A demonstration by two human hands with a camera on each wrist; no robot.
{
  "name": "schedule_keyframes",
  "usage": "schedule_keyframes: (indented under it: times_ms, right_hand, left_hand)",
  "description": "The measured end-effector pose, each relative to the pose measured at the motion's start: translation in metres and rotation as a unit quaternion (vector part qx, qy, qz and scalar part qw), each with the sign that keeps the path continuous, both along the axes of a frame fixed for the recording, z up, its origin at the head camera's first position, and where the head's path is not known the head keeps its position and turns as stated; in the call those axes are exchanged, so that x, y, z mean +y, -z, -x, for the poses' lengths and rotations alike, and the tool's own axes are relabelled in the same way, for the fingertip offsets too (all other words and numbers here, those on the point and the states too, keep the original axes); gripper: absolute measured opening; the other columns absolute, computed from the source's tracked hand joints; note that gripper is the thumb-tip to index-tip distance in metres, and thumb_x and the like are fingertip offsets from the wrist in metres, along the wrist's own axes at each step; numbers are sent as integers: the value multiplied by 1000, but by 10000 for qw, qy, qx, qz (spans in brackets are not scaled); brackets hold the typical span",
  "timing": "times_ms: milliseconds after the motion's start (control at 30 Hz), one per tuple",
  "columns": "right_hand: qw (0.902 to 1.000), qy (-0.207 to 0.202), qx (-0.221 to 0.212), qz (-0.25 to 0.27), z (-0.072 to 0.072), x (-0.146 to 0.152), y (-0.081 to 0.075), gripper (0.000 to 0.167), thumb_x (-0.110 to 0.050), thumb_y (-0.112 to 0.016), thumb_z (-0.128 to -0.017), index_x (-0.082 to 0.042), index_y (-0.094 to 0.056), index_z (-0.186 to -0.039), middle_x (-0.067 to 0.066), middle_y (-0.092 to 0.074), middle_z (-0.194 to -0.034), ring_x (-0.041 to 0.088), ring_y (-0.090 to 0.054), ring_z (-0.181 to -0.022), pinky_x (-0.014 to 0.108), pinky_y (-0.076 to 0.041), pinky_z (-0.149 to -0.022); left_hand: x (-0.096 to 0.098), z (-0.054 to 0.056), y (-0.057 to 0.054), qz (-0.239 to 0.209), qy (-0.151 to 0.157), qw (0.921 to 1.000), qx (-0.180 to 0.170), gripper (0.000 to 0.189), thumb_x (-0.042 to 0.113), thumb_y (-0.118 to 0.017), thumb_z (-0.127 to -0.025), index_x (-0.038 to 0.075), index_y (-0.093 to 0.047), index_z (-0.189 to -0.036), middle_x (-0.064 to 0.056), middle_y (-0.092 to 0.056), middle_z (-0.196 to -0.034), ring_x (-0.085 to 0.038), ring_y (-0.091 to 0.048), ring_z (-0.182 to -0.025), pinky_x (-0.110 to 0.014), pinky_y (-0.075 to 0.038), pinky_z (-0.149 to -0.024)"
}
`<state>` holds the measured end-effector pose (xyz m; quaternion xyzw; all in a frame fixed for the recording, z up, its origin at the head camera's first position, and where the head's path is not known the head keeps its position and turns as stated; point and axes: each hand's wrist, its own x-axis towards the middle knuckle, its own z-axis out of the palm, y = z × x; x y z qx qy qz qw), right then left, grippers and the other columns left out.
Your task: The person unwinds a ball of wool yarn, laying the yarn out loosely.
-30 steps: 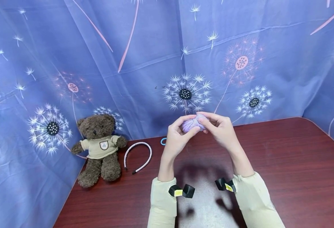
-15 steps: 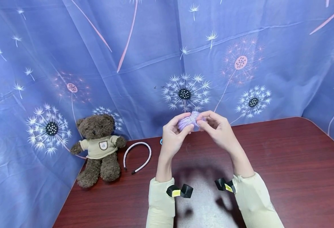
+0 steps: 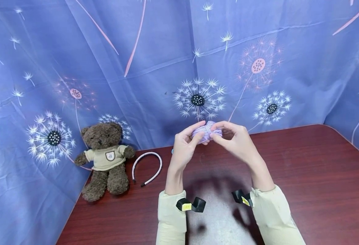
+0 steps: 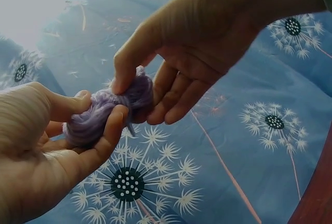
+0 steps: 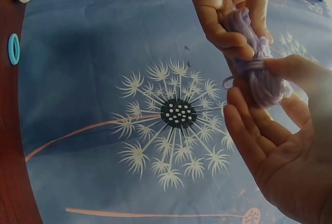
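A small bundle of lilac yarn (image 3: 201, 131), wound with a band of strands round its middle, is held up between both hands above the far part of the table. My left hand (image 3: 184, 146) pinches its left end between thumb and fingers. At the other end my right hand (image 3: 239, 141) grips it, the thumb lying by the wrapped middle. In the left wrist view a short loose tail hangs below the yarn (image 4: 98, 117). The right wrist view shows a small loop of strand sticking out beside the yarn (image 5: 254, 73).
A brown teddy bear (image 3: 104, 160) in a beige shirt sits at the table's left edge. Beside it lies a white headband (image 3: 159, 163). A blue ring (image 5: 14, 49) lies near the table's back edge. A blue dandelion-print curtain (image 3: 155, 102) hangs behind the dark red table (image 3: 305, 177).
Both hands have shifted slightly left with the yarn. The right thumb and fingers have changed their place on it, and the left hand now covers most of the blue ring.
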<state>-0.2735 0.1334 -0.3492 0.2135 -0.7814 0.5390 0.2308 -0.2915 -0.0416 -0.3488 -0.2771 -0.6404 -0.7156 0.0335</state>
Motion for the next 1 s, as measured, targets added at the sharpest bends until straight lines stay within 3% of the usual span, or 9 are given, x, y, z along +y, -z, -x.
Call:
schedule_keyframes:
  times_ms: [133,233,333,400,667,767,900,1000]
  right_hand:
    - [9996,-211,-145,90,2,2,0,11,0,-67,-87,1,-69,-98,-3,-69,-85,-1,-56,-70,13,-48,-65]
    - [9963,-597,-433,436,2,3,-1,11,2,-64,-89,5,-66,-98,-15,-66,-78,-1,-59,-67,15,-50,-64]
    - [9902,-900,-701,806,3,4,-2,11,3,-60,-90,9,-64,-99,-17,-67,-75,2,-64,-66,18,-55,-67]
    - [9867,-1000,-798,999,3,4,-3,9,3,-60,-91,6,-65,-97,-15,-67,-74,3,-64,-65,20,-56,-66]
    - [9801,-1243,-598,1427,3,-1,-3,22,5,-57,-91,-15,-65,-95,-11,-67,-76,5,-63,-66,19,-56,-66]
    - [9837,-1172,-466,1283,3,-4,-4,18,5,-56,-92,-12,-61,-95,-12,-65,-78,5,-62,-70,19,-55,-69]
    - [9881,-1109,-438,968,1,-4,-4,9,3,-54,-95,-5,-59,-97,-11,-62,-90,5,-63,-77,20,-55,-73]
    - [9870,-1218,-443,952,0,-4,-3,14,2,-51,-97,-9,-61,-98,-6,-61,-97,5,-63,-82,20,-56,-76]
  left_hand:
    - [-2,0,-2,-81,64,9998,-177,34,-5,-52,-95,-13,-55,-128,-39,-61,-99,-7,-67,-67,-21,-57,-67]
    - [-2,1,-2,-211,215,9989,-358,33,-3,-50,-96,-15,-54,-127,-22,-67,-90,-8,-66,-64,-21,-55,-63]
    - [-2,0,-2,-393,435,9968,-547,32,-2,-47,-98,-18,-52,-126,-1,-67,-86,-7,-65,-61,-20,-54,-61]
    - [-2,1,-1,-505,559,9953,-601,33,-3,-46,-98,-19,-49,-126,4,-67,-84,-8,-64,-60,-20,-53,-59]
    - [-2,0,1,-844,666,9925,-573,29,-3,-45,-98,-22,-47,-120,4,-67,-82,-11,-63,-60,-21,-52,-59]
    - [-3,-1,0,-1049,601,9902,-693,21,-3,-46,-98,-10,-61,-111,2,-67,-82,-11,-62,-59,-22,-52,-59]
    - [-2,-1,-1,-1292,502,9861,-918,24,-1,-46,-99,9,-68,-102,-1,-66,-83,-13,-60,-56,-22,-52,-58]
    - [-1,-1,-2,-1410,449,9823,-1146,24,1,-45,-100,10,-68,-100,-3,-65,-84,-12,-59,-55,-21,-51,-57]
